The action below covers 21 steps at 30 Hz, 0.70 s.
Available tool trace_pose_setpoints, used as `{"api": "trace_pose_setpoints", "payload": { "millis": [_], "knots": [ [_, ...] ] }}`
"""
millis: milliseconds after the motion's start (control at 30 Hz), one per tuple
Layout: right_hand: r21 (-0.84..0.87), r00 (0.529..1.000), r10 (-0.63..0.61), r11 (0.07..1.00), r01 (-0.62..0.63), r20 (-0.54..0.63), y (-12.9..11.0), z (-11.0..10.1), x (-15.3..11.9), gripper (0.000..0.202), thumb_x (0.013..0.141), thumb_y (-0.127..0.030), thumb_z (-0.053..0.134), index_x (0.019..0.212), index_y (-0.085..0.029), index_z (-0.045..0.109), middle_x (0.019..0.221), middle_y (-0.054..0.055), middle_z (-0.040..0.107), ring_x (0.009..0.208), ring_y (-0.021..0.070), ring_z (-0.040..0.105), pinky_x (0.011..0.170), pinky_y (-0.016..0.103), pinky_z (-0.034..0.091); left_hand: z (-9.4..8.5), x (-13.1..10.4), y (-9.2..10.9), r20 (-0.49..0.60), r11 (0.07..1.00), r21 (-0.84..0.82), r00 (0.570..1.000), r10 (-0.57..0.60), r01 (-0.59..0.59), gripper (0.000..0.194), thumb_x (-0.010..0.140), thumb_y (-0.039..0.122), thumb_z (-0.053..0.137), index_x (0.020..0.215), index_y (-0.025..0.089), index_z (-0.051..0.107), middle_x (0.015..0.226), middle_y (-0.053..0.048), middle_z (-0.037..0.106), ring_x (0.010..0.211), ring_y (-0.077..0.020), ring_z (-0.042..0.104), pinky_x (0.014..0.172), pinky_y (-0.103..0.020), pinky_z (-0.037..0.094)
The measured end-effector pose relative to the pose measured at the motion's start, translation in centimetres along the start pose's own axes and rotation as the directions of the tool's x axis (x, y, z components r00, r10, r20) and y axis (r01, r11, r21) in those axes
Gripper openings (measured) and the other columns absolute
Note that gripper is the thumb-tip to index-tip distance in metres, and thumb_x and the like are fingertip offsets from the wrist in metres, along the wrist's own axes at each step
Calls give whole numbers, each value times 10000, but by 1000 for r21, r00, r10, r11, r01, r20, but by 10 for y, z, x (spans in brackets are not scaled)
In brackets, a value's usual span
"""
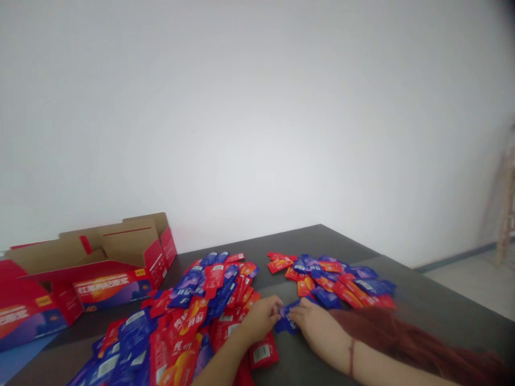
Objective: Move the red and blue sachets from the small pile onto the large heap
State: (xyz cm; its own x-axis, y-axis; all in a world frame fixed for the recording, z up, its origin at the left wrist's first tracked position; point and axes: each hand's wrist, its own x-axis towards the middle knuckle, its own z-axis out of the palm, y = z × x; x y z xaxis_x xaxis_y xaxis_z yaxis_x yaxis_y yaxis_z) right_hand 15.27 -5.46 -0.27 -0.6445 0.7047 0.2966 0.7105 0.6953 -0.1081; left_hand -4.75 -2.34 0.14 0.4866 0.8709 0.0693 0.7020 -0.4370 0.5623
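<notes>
A blue sachet [286, 321] lies low over the dark table between my two hands. My left hand [260, 320] is closed, its curled fingers and thumb pinching the sachet's left edge. From the other side my right hand [322, 333] grips the same sachet, fingers bent over its right part and hiding some of it. Left of my left hand spreads a large heap of red and blue sachets [187, 321]. Beyond my right hand is a smaller pile of sachets [346, 287]. A brown cloth [402, 338] lies beside my right forearm.
Red printed cardboard boxes stand at the left: one box [116, 287] with raised flaps and another box [28, 316] nearer me. The dark table [298, 241] meets a white wall [257, 134] behind. Its right edge drops to a pale floor [470, 279].
</notes>
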Motion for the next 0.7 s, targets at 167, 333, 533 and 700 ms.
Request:
{"api": "trace_pose_setpoints", "payload": {
  "millis": [167, 333, 533, 700],
  "knots": [
    [210, 998, -43, 976, 51, -39, -26, 15, 8, 414, 814, -31, 408, 1158, -125, 618, 1194, 118, 614, 1084, 207, 535, 971, 330, 422, -2, -5, -4, -40, 999, -25, 998, 45, -46, 337, 787, 97, 415, 1075, 199, 557, 828, 7, 590, 782, -157, 537, 692, -236, 385],
    [298, 999, -24, 954, 29, -21, -18, 1, -8, 404, 831, -68, 371, 1087, -174, 663, 1092, 98, 640, 1048, 209, 542, 951, 342, 422, -4, -6, 1, -12, 997, 24, 998, 70, -69, 390, 750, 94, 423, 1087, 206, 584, 876, -11, 584, 799, -163, 528, 727, -246, 398],
    [209, 987, -162, 965, 159, 2, -8, -3, -8, 410, 868, -79, 364, 1124, -212, 655, 1084, 75, 672, 1034, 204, 557, 951, 347, 406, -1, -6, -5, -22, 996, 9, 996, 86, -86, 664, 735, 85, 423, 1383, 222, 378, 1059, -36, 566, 938, -164, 523, 881, -277, 398],
    [71, 999, -40, 997, 41, -19, -6, 8, 3, 347, 887, -78, 394, 1072, -187, 667, 1079, 80, 693, 949, 211, 582, 874, 327, 429, 3, -3, -12, 8, 999, -14, 999, 33, -33, 716, 741, 93, 408, 1439, 183, 276, 1073, -51, 573, 992, -181, 520, 928, -306, 393]
  ]
}}
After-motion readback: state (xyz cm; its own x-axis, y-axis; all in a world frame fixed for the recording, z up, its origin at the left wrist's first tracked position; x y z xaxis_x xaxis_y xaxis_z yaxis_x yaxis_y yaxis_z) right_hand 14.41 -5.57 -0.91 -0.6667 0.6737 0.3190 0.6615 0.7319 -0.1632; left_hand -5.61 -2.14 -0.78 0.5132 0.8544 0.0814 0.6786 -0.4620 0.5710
